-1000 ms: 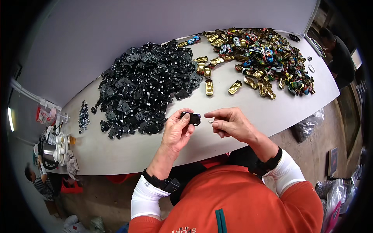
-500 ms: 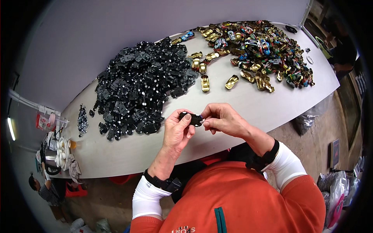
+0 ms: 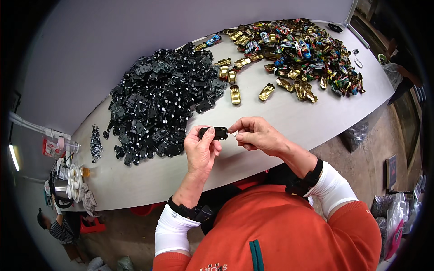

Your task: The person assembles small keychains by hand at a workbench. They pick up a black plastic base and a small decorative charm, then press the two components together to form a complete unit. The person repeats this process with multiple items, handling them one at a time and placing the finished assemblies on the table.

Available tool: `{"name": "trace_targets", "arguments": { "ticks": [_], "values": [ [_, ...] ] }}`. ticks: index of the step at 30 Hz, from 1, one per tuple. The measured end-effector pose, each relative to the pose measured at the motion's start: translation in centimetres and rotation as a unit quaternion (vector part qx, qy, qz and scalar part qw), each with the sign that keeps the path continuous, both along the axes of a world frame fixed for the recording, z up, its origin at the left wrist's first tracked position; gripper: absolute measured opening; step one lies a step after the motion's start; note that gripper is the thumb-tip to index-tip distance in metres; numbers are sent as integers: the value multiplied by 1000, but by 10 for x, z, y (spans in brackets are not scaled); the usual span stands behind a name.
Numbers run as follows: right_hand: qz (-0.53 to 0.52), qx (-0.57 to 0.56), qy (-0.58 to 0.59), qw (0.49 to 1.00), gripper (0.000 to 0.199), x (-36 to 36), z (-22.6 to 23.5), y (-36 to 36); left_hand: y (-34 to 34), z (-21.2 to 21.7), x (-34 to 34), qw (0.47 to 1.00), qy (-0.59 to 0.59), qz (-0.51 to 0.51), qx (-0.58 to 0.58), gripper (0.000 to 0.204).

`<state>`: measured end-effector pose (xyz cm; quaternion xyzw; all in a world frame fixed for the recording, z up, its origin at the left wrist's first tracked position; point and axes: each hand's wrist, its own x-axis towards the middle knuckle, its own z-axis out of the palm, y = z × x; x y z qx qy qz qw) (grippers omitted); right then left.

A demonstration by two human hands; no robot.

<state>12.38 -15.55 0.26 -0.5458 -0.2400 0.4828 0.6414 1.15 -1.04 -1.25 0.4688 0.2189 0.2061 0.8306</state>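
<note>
At the frame's centre, the left hand [image 3: 199,151] pinches a small black plastic toy-car chassis [image 3: 219,133]. Just right of it, the right hand [image 3: 262,137] narrows thumb and forefinger on a tiny pale piece [image 3: 235,134]. Beyond lie a black chassis heap [image 3: 156,101], centre-left, and a gold-and-multicoloured toy-car heap [image 3: 312,52], upper right.

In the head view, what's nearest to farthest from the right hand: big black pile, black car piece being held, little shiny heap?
1. Black car piece: in the left hand
2. Big black pile: table, farther left
3. Little shiny heap: table's left end
</note>
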Motion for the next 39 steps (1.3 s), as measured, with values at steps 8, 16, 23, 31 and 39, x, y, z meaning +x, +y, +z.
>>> {"name": "trace_targets", "arguments": {
  "ticks": [8, 16, 23, 31, 39],
  "values": [
    [-36, -4, -39, 999, 4, -11, -22, 14, -7, 0, 8, 999, -31, 35, 2, 10],
    [-6, -46, -92, 995, 11, 10, -14, -12, 12, -1, -3, 998, -10, -35, -48, 14],
    [49, -41, 6, 998, 14, 13, -5, 2, 12, -20, -14, 983, -11, -182, -31, 16],
    [97, -41, 17, 994, 10, 11, -4, 1, 8, -23, -15, 974, 32, -220, 42, 12],
    [60, -40, -157, 985, 5, 1, -7, 7, -3, -19, -16, 981, 47, -169, 80, 10]
  ]
}}
